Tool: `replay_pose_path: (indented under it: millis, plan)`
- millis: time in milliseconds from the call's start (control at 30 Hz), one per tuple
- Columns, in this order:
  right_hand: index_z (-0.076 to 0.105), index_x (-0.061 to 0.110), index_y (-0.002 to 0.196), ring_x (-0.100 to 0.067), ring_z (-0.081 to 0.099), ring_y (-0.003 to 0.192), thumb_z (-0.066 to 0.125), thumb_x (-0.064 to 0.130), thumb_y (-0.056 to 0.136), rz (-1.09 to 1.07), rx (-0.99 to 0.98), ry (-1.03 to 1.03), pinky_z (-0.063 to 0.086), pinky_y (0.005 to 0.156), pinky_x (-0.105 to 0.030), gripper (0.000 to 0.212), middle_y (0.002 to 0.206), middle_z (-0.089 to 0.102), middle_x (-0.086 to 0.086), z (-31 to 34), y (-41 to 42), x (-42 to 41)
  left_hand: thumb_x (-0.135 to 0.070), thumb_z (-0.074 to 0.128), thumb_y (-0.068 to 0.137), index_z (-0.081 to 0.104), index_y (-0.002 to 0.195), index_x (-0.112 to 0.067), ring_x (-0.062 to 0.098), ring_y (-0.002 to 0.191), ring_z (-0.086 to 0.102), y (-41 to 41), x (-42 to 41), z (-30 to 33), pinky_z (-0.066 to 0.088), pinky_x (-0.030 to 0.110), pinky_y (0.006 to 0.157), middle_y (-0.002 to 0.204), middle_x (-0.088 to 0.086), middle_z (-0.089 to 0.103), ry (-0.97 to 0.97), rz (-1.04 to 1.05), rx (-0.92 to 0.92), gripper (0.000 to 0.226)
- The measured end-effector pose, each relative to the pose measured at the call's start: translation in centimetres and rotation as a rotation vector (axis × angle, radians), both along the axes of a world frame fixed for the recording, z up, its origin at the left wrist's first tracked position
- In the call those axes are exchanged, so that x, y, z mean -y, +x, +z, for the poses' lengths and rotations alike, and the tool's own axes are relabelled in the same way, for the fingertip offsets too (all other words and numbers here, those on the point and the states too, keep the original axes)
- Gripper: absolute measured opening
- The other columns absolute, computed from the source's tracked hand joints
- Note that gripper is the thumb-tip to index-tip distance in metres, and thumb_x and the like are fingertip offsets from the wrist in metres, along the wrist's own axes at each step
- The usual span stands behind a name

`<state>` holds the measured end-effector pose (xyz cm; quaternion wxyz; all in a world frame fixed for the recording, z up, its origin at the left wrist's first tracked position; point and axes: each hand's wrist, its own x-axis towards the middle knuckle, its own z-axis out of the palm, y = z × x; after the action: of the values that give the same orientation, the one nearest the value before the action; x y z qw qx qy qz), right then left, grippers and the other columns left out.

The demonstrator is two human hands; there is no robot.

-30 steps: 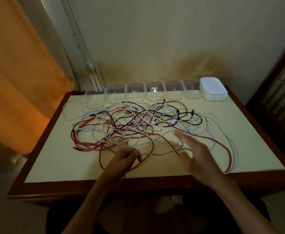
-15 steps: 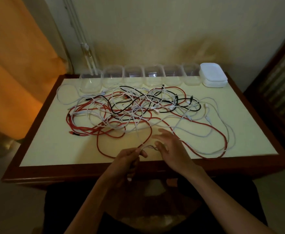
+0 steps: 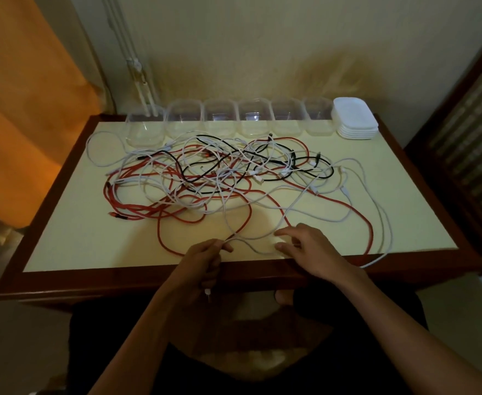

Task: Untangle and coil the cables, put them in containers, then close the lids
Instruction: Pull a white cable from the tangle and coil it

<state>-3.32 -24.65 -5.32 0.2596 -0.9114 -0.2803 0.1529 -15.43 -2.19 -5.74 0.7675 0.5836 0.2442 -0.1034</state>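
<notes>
My left hand [image 3: 205,256]: closed in a pinch on the white cable [image 3: 258,251] near its end; the plug end hangs down below my fist, off the near edge of the table [image 3: 63,252].
My right hand [image 3: 309,248]: fingers loosely curled, tips resting on the table by the same white cable; I cannot tell whether they actually pinch it, so I count it as holding nothing.
White cable's run: from my left pinch it sags in a short dip rightward to my right fingertips, then rises away from me into the tangle [image 3: 220,178].
Key relation: the free end lies at my left hand, the snarl lies straight ahead and further out, so the cable's long axis points away from me; my guess is that pulling toward my body draws it out.
Nearer hand: both sit at the near edge; the left one owns the end, the right is closer to the next stretch.
Tangle: red, white and black cables crossing mid-table.
Containers [image 3: 254,118]: 6 clear tubs in a row along the far edge, open.
Lids [image 3: 354,116]: 1 white stack at the right end of that row.
Progress: I judge this as barely begun, nothing coiled yet.
</notes>
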Motion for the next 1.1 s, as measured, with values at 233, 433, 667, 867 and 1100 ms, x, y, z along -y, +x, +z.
replay_pose_path:
  millis: [233, 433, 667, 867, 1100]
  plan:
    - [0.072, 0.021, 0.090, 0.004, 0.057, 0.078, 0.055, 0.029, 0.100, 0.161, -0.185, 0.069, 0.041, 0.070, -0.016, 0.021, 0.083, 0.063, 0.015, -0.6, -2.0, 0.1, -0.041, 0.038, 0.102, 0.065, 0.107, -0.012, 0.004, 0.039, 0.017, 0.0, 1.6, 2.1, 0.017, 0.018, 0.035, 0.051, -0.006, 0.022, -0.589, 0.048, 0.121, 0.039]
    - [0.059, 0.027, 0.088, -0.010, 0.058, 0.080, 0.048, 0.025, 0.103, 0.045, -0.011, 0.100, 0.048, 0.070, -0.033, 0.018, 0.085, 0.061, 0.008, -2.5, -3.5, 0.8, -0.024, 0.034, 0.103, 0.059, 0.118, -0.003, 0.005, 0.050, 0.031, -0.1, 2.4, 2.1, 0.026, 0.018, 0.045, 0.060, -0.005, 0.039, -0.938, 0.035, 0.250, 0.037]
    - [0.066, 0.023, 0.117, -0.010, 0.061, 0.081, 0.050, 0.023, 0.101, 0.237, 0.134, 0.080, 0.053, 0.067, -0.031, 0.023, 0.097, 0.066, 0.003, -2.8, -5.4, 1.8, -0.022, 0.037, 0.101, 0.057, 0.123, -0.003, 0.005, 0.052, 0.035, 0.5, 2.7, 2.4, 0.035, 0.017, 0.049, 0.064, -0.006, 0.038, -0.994, 0.213, 0.230, 0.036]
    - [0.054, 0.026, 0.138, -0.011, 0.057, 0.085, 0.042, 0.031, 0.105, 0.410, 0.059, -0.047, 0.051, 0.073, -0.030, 0.035, 0.106, 0.059, 0.004, -2.7, -7.2, 0.2, -0.008, 0.036, 0.098, 0.041, 0.138, 0.002, 0.011, 0.061, 0.047, 1.7, 3.3, 1.7, 0.048, 0.022, 0.056, 0.077, 0.005, 0.053, -0.907, 0.417, 0.199, 0.042]
    - [0.072, 0.014, 0.106, -0.007, 0.058, 0.077, 0.054, 0.028, 0.099, 0.249, -0.149, 0.320, 0.045, 0.064, -0.023, 0.024, 0.084, 0.062, 0.006, -0.6, -7.8, -0.8, -0.003, 0.036, 0.102, 0.040, 0.142, -0.012, 0.019, 0.081, 0.064, 0.4, 3.4, 0.4, 0.054, 0.031, 0.082, 0.084, 0.009, 0.066, -0.341, 0.418, 0.211, 0.041]
